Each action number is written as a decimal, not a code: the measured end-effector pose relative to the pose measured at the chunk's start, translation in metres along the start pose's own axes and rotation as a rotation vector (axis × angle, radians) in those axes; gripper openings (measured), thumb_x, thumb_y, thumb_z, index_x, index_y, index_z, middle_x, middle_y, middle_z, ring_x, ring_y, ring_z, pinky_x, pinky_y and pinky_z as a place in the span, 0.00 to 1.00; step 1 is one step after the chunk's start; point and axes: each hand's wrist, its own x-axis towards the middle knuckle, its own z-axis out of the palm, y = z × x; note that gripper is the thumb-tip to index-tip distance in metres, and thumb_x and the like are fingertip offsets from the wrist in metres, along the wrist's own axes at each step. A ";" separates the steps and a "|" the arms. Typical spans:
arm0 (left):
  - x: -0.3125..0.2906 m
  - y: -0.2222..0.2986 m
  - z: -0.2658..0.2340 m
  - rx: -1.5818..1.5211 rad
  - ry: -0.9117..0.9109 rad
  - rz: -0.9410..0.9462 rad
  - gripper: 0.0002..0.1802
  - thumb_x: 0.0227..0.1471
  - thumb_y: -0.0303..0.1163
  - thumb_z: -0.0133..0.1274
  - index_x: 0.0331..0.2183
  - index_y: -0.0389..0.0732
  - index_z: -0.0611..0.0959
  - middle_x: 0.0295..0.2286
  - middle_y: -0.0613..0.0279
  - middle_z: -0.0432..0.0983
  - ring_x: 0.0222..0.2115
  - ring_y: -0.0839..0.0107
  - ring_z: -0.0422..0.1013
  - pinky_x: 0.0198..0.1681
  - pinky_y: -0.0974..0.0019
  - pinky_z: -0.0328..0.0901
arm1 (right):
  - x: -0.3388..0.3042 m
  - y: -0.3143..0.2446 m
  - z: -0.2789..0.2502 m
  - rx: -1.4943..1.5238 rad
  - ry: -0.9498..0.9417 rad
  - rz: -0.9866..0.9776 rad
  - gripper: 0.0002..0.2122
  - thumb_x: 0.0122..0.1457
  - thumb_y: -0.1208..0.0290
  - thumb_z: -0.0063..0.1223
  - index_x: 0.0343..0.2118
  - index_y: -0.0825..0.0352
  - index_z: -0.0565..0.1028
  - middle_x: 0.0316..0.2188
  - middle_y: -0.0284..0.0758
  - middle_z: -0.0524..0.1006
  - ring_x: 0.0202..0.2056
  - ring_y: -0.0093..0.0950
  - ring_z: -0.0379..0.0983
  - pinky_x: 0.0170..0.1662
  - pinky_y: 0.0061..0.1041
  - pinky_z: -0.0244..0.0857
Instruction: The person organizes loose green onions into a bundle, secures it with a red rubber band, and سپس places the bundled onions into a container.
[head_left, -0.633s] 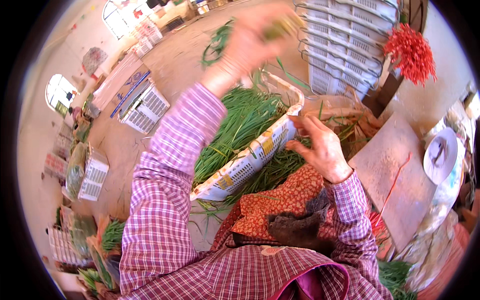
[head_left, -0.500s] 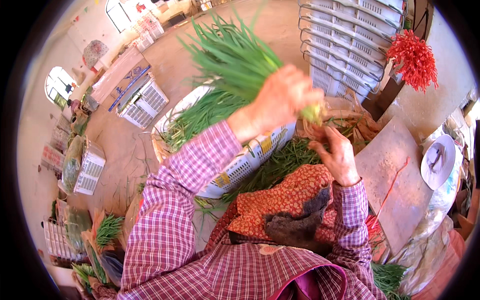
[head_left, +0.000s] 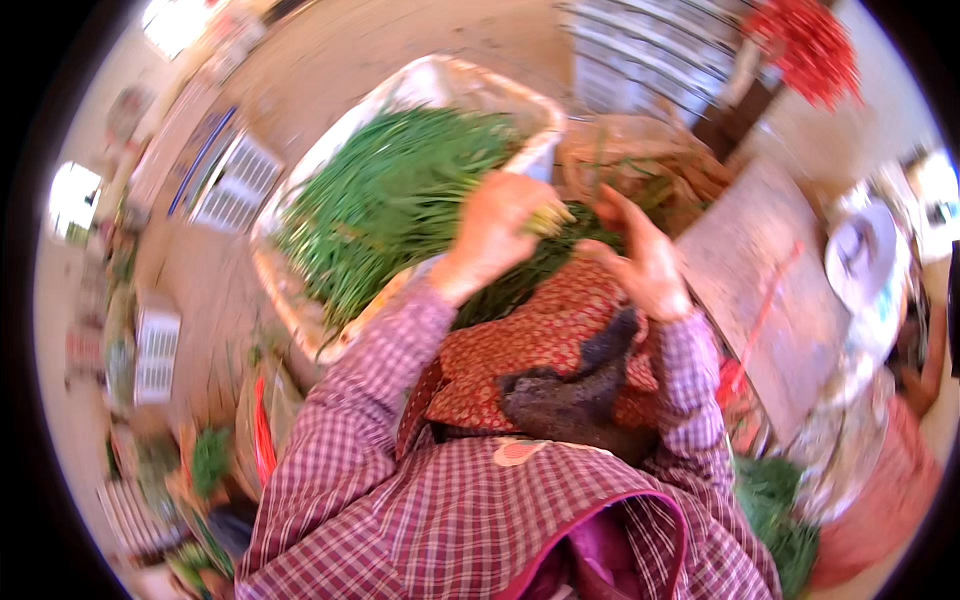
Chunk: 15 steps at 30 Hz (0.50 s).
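Note:
My left hand point(head_left: 500, 228) is closed around a bunch of long green chives point(head_left: 400, 200), gripping it near the pale cut ends point(head_left: 552, 218); the leaves fan out over a white plastic crate point(head_left: 470, 85) heaped with more chives. My right hand point(head_left: 640, 260) hovers just right of the cut ends, fingers spread, holding nothing. Both sleeves are purple plaid. A red patterned cloth point(head_left: 540, 340) covers my lap under both hands. The picture is blurred by motion.
A wooden board point(head_left: 760, 290) with a red strip lies to the right, with a round white scale dish point(head_left: 860, 255) beyond. Stacked white crates point(head_left: 640, 60) and a red bundle point(head_left: 810, 45) stand at the back. Another person's arm point(head_left: 925, 370) is at far right. More greens point(head_left: 210, 460) lie lower left.
My left hand has come down from raised high to just above the crate edge, still holding the chive bunch. My right hand stays near the cut ends. The view has tilted downward.

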 end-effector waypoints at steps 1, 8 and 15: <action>0.016 0.003 -0.017 -0.031 0.021 -0.049 0.21 0.34 0.22 0.61 0.37 0.41 0.82 0.35 0.57 0.78 0.39 0.59 0.73 0.45 0.58 0.67 | 0.008 -0.007 0.006 0.020 0.003 -0.034 0.43 0.47 0.53 0.68 0.61 0.74 0.58 0.51 0.52 0.71 0.54 0.41 0.69 0.56 0.37 0.63; 0.146 0.120 -0.050 -0.519 0.385 0.026 0.09 0.49 0.25 0.62 0.35 0.38 0.82 0.33 0.66 0.79 0.35 0.78 0.74 0.40 0.73 0.70 | 0.084 -0.067 -0.008 0.054 0.507 -0.492 0.55 0.32 0.53 0.72 0.63 0.68 0.50 0.57 0.53 0.58 0.58 0.50 0.57 0.60 0.49 0.51; 0.214 0.254 -0.004 -1.538 0.468 0.115 0.08 0.51 0.28 0.59 0.34 0.36 0.80 0.26 0.61 0.77 0.28 0.70 0.75 0.34 0.67 0.73 | 0.024 -0.080 -0.223 -1.230 1.323 -0.816 0.21 0.55 0.71 0.58 0.52 0.65 0.69 0.38 0.37 0.77 0.36 0.26 0.75 0.41 0.25 0.68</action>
